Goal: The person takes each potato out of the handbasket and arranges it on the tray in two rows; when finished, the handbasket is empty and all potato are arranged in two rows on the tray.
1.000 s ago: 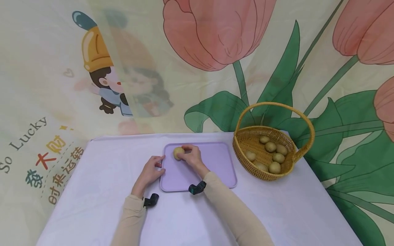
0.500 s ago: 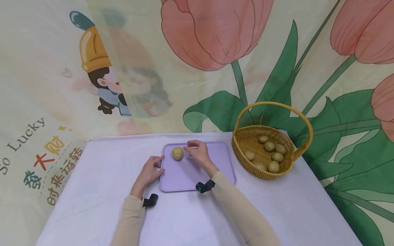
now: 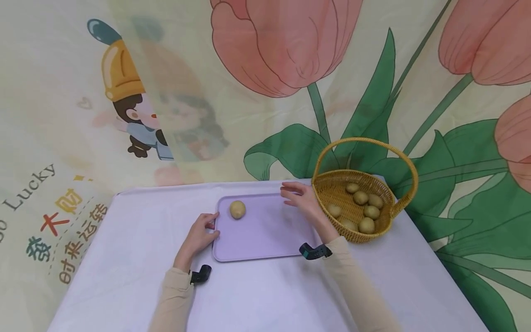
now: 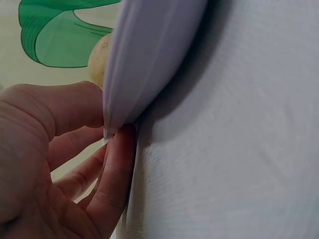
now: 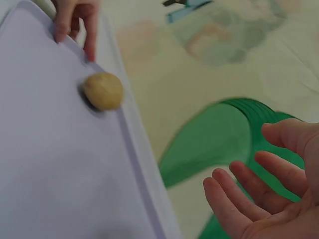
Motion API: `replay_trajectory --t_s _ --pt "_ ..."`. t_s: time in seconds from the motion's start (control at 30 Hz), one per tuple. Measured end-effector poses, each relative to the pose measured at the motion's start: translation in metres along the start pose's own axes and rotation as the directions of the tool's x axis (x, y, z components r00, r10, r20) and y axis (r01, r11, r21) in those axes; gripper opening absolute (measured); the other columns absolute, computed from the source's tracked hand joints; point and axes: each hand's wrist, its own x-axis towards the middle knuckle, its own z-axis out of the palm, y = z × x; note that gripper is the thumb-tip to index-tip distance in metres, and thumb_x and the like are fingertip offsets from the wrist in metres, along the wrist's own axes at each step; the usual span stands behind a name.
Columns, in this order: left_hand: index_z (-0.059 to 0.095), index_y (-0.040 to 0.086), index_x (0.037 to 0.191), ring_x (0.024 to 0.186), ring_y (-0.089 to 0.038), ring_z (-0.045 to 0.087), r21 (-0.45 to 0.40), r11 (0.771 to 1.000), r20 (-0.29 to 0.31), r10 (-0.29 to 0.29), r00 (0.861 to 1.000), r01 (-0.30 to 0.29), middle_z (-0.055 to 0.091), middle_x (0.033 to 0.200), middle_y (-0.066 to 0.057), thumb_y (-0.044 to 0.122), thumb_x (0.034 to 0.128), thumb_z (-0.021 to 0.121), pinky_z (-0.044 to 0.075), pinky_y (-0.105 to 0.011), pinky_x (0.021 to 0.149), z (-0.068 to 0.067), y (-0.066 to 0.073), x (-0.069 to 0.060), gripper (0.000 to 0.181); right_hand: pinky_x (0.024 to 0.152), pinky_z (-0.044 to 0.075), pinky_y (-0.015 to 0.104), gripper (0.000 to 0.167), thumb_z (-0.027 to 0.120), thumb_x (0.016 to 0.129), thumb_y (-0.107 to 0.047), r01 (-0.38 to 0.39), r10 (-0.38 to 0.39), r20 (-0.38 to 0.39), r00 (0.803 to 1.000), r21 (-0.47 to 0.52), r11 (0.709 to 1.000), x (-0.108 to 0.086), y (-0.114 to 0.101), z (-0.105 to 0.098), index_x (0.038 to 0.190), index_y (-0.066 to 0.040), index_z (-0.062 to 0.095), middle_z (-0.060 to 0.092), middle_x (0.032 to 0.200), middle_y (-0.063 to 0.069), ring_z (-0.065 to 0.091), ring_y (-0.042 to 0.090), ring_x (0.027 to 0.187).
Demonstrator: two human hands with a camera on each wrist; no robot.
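Observation:
A single round potato (image 3: pixel 238 210) sits near the far left corner of the lilac tray (image 3: pixel 261 235). My left hand (image 3: pixel 201 234) holds the tray's left edge, with thumb and fingers against the rim in the left wrist view. Over the tray's right end, close to the wicker basket (image 3: pixel 352 236), is my right hand (image 3: pixel 304 200). In the right wrist view its fingers (image 5: pixel 234 199) are spread and slightly bent, holding nothing. Several potatoes (image 3: pixel 361 198) lie in the basket.
The basket's tall arched handle (image 3: pixel 371 143) rises above its opening. A white cloth (image 3: pixel 249 295) covers the table. Behind its far edge hangs a backdrop (image 3: pixel 186 92) printed with tulips and cartoon figures.
My right hand has let go of the potato on the tray and moved right toward the basket. The left hand stays at the tray's edge.

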Motion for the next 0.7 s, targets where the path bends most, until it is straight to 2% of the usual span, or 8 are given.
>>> replay_trajectory --t_s 0.17,0.27,0.37,0.57,0.7 --pt "0.054 -0.007 0.136 0.098 -0.033 0.061 0.007 1.000 -0.009 -0.007 1.000 0.007 0.053 0.125 -0.023 -0.004 0.0789 0.069 0.046 -0.044 0.088 -0.001 -0.002 0.001 0.059 0.088 0.053 0.040 0.042 0.064 0.095 -0.012 0.013 -0.014 -0.067 0.998 -0.007 1.000 -0.005 -0.005 -0.040 0.130 0.009 0.057 0.061 0.124 0.026 0.066 0.024 0.105" --pt "0.054 -0.007 0.136 0.098 -0.032 0.061 0.014 1.000 -0.011 -0.009 1.000 0.009 0.053 0.125 -0.023 -0.003 0.0790 0.069 0.046 -0.043 0.087 0.000 -0.002 0.001 0.059 0.090 0.052 0.040 0.042 0.064 0.096 -0.014 0.000 -0.001 -0.094 0.996 -0.009 1.000 -0.008 -0.003 -0.060 0.131 0.007 0.056 0.061 0.124 0.023 0.066 0.021 0.104" --pt "0.054 -0.007 0.136 0.097 -0.032 0.061 0.014 1.000 -0.008 -0.012 1.000 0.012 0.053 0.124 -0.023 -0.003 0.0789 0.070 0.047 -0.042 0.086 0.000 -0.001 0.001 0.059 0.090 0.052 0.039 0.045 0.063 0.096 -0.016 -0.012 0.009 -0.102 0.995 -0.024 1.000 -0.011 0.000 -0.078 0.133 0.007 0.055 0.059 0.128 0.026 0.066 0.021 0.105" --pt "0.054 -0.007 0.135 0.098 -0.032 0.061 -0.009 1.000 0.002 -0.008 1.000 0.008 0.053 0.125 -0.024 -0.004 0.0791 0.069 0.047 -0.042 0.085 0.000 -0.001 0.001 0.058 0.094 0.050 0.038 0.051 0.061 0.098 -0.021 -0.029 0.020 -0.104 0.994 -0.084 0.996 -0.020 0.011 -0.102 0.137 0.009 0.049 0.051 0.135 0.030 0.064 0.024 0.110" --pt "0.053 -0.008 0.135 0.098 -0.032 0.061 -0.017 1.000 0.004 -0.007 1.000 0.007 0.053 0.125 -0.024 -0.004 0.0791 0.069 0.047 -0.042 0.086 0.000 -0.002 0.001 0.059 0.098 0.047 0.043 0.051 0.060 0.098 -0.020 -0.074 0.059 -0.130 0.990 -0.109 0.991 -0.023 0.020 -0.114 0.139 0.009 0.048 0.049 0.137 0.027 0.063 0.014 0.105"
